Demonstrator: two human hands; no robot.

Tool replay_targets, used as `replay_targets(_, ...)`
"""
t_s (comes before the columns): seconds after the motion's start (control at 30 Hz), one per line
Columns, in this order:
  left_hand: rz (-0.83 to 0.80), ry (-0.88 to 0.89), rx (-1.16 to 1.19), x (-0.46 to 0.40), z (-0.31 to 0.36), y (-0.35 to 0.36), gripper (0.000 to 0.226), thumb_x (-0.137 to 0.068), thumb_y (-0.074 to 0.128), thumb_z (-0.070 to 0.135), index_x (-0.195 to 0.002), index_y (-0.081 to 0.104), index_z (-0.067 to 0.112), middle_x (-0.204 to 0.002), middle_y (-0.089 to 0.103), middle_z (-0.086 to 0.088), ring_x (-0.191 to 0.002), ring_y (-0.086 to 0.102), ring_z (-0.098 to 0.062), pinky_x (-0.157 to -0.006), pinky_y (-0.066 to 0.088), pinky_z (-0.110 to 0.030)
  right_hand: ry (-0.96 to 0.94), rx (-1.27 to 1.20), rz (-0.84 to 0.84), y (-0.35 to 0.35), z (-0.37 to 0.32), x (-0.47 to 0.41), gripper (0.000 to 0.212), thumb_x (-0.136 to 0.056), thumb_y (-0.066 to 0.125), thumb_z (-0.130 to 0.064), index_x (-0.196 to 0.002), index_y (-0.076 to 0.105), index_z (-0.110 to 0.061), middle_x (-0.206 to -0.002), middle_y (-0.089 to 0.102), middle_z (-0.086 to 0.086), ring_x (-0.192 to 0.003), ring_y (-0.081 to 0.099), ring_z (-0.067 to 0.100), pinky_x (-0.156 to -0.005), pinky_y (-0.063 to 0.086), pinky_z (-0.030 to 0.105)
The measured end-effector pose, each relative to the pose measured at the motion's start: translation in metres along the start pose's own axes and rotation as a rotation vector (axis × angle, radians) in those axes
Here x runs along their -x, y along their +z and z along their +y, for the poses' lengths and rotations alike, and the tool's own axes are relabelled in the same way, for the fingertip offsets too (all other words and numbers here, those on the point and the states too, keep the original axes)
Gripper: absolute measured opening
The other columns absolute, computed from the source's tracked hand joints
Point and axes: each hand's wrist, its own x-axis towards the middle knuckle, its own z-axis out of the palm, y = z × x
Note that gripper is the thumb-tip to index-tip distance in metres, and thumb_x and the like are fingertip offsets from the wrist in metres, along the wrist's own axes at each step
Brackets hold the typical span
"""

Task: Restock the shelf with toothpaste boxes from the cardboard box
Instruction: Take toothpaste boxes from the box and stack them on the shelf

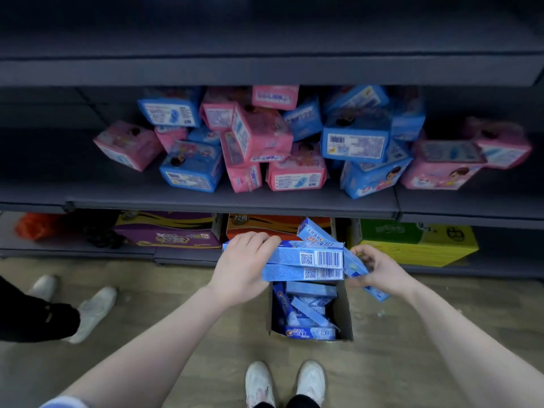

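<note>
Mid-pickup: the left hand grips two stacked toothpaste boxes, the right hand pinches another couple, all hovering over the open cardboard box at lower center. Next they probably need lifting onto a free patch of the grey shelf, beside the pink and blue packs. Wood-look floor, dim aisle.

The left hand holds two stacked toothpaste boxes, and the right hand holds one more, three in all held above the one cardboard box, whose loose contents cannot be counted. Three printed cartons stand on the bottom shelf: purple, orange and green. Two pairs of white shoes show on the floor.
</note>
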Motion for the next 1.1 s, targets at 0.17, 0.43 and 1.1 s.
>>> replay_targets(0.17, 0.038, -0.034, 0.006, -0.006, 0.003, -0.038, 0.067, -0.051, 0.066, 0.028, -0.115, 0.047, 0.019, -0.102, 0.059, 0.002, -0.092, 0.058, -0.023, -0.082, 0.042, -0.03, -0.085, -0.002, 0.008, -0.011, -0.035, 0.019, 0.043, -0.067, 0.079, -0.002, -0.095, 0.055, -0.023, -0.095, 0.067, 0.004, -0.081, 0.063, 0.016, -0.071, 0.051, 0.028)
replay_targets(0.43, 0.159, -0.07, 0.111, -0.017, 0.021, -0.093, 0.065, -0.054, 0.066, 0.029, -0.114, 0.044, 0.023, -0.106, 0.061, 0.002, -0.097, 0.059, -0.021, -0.083, 0.045, -0.03, -0.226, -0.095, 0.02, -0.03, -0.082, 0.055, 0.048, -0.067, 0.079, 0.003, -0.106, 0.056, -0.012, -0.101, 0.066, 0.012, -0.081, 0.059, 0.017, -0.07, 0.05, 0.02)
replay_targets(1.1, 0.312, -0.315, 0.7, -0.059, 0.075, -0.183, 0.061, -0.064, 0.075, 0.027, -0.105, 0.038, 0.052, -0.105, 0.055, 0.022, -0.098, 0.054, 0.004, -0.08, 0.048, -0.022, -0.442, -0.42, 0.121, -0.055, -0.186, 0.11, 0.051, -0.055, 0.079, -0.024, -0.102, 0.06, -0.023, -0.102, 0.069, 0.002, -0.093, 0.066, 0.018, -0.086, 0.052, 0.034)
